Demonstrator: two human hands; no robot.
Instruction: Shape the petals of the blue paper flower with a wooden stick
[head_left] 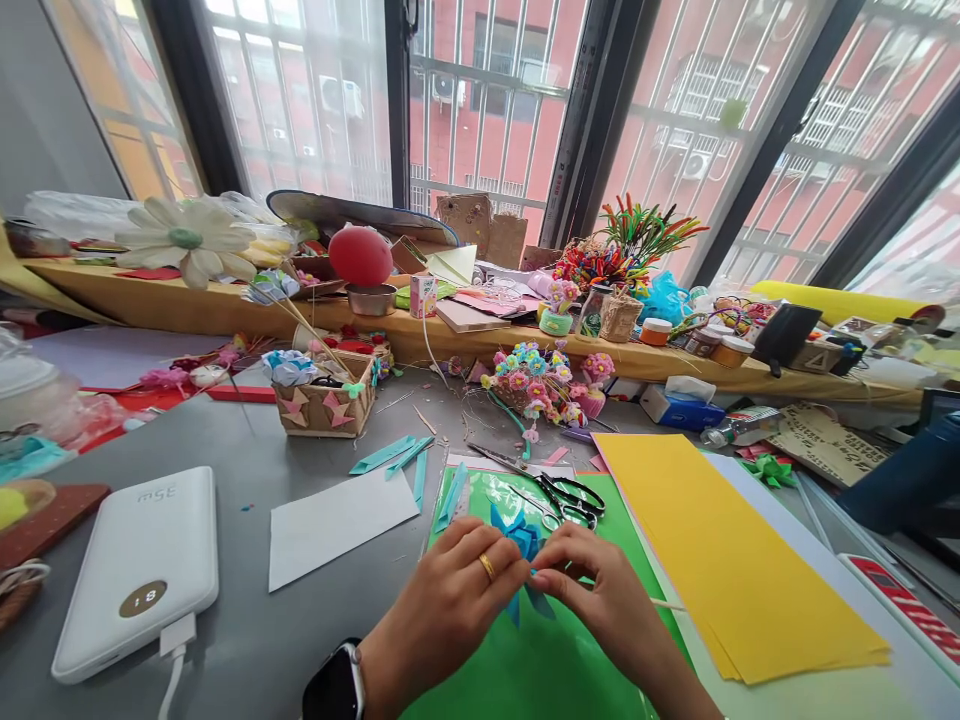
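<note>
A blue folded paper flower [517, 530] with pointed petals is between my two hands, above a green sheet [585, 650]. My left hand [465, 590], with a ring and a wristwatch, closes its fingers on the flower's near left side. My right hand [592, 580] pinches the flower's right side with thumb and forefinger. Part of the flower is hidden behind my fingers. Just beyond lie black-handled scissors [574, 500]. Folded teal paper strips [390, 455] rest to the left, some over a white paper rectangle [337, 525].
Yellow paper sheets [720, 550] lie to the right. A white power bank [139, 570] with a cable is at the left. Behind stand a cardboard box [326, 405], a bunch of small craft flowers [532, 380] and a cluttered ledge [465, 345] below barred windows.
</note>
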